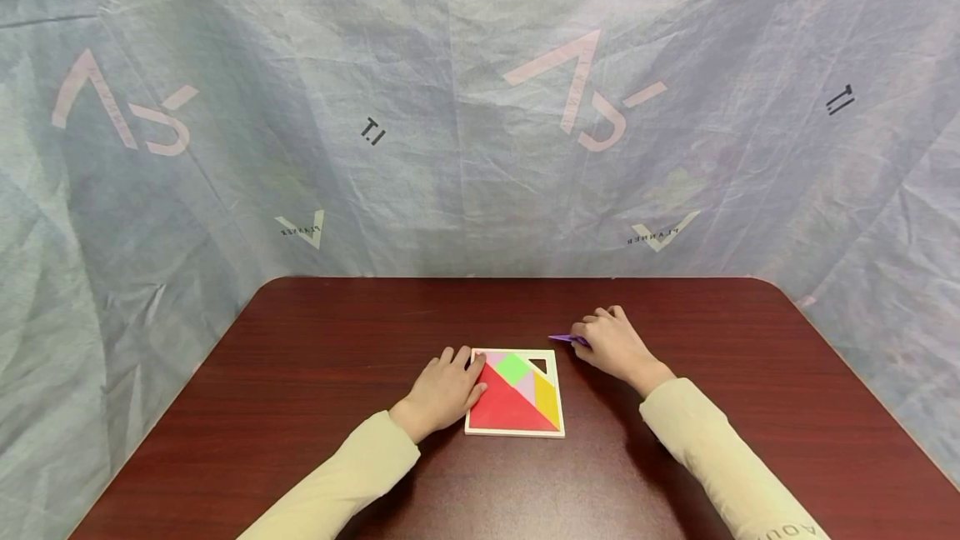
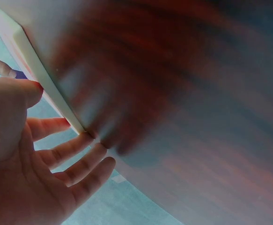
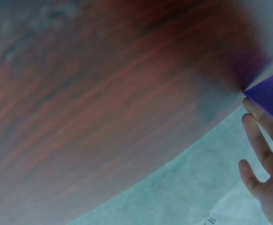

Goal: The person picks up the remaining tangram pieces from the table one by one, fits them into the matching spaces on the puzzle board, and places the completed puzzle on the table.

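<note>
A square tangram puzzle board (image 1: 517, 433) with a white rim lies on the table. It holds a large red area (image 1: 508, 407), a green square (image 1: 513, 368), pink pieces (image 1: 525, 387) and a yellow parallelogram (image 1: 547, 397); a dark triangular gap shows at its top right corner. My left hand (image 1: 445, 390) rests on the board's left side, thumb and index finger over the red, the other fingers loosely extended along the edge. Beyond the board's upper right corner, my right hand (image 1: 611, 344) pinches a purple triangle piece (image 3: 268, 96) between thumb and fingers.
The dark red-brown wooden table (image 1: 337, 332) has rounded far corners. Behind and beside it hangs a pale grey printed cloth (image 1: 450, 107). Both forearms, in cream sleeves (image 1: 341, 469), reach in from the near edge.
</note>
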{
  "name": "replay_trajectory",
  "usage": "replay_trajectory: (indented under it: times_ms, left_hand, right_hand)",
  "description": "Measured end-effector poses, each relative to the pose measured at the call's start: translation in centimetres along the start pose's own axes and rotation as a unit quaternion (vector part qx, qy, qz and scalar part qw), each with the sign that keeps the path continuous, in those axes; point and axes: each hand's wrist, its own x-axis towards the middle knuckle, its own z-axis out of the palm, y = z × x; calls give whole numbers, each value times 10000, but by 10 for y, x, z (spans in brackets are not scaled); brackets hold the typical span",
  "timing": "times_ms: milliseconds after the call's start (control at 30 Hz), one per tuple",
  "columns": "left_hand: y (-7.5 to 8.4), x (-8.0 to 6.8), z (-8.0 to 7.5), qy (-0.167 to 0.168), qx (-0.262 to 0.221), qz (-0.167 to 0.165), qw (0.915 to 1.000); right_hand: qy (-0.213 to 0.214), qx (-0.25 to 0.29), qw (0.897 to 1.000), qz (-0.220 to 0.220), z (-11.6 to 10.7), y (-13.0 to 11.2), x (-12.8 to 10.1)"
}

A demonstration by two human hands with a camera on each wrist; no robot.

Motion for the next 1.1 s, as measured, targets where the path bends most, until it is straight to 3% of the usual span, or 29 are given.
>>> replay_trajectory:
  times_ms: [400, 733, 1100]
  left_hand:
    - [0, 0, 0, -10, -13, 9, 10000]
    - [0, -1, -1, -35, -17, 0, 10000]
    - [0, 0, 0, -51, 16, 7, 10000]
  right_hand:
    - [361, -324, 9988, 100, -1, 0, -2]
    - [374, -434, 9982, 159, -1, 1, -1]
    - [769, -516, 9955, 204, -3, 1, -1]
